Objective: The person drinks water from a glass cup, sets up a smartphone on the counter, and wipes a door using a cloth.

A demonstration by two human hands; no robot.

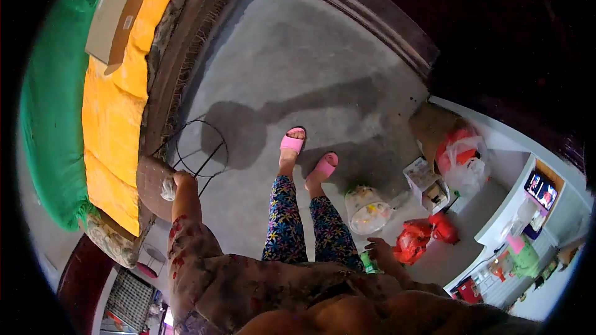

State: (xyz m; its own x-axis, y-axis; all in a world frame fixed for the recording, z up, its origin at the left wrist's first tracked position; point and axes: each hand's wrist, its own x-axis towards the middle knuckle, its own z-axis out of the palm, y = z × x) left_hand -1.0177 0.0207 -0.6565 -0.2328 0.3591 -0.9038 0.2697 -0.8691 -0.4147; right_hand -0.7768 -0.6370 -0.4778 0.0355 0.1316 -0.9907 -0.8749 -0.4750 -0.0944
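A round-seated stool (154,180) is found at the left hand (184,180), with its brown, plain-looking seat spread to the left of the knuckles. Thin black legs, joined by a wire ring, are seen beyond the fingers, ahead and to the right. A crumpled, whitish clear plastic piece (167,189) is seen just left of the hand, against the brown seat. The left fingers are mostly hidden, so whether the stool or the plastic is gripped cannot be told. The right hand (380,253) is held partly open, its fingers loosely parted, with nothing seen in its grasp; just beside it a green object (369,264) is partly covered, and red bags (415,241) are placed to its right.
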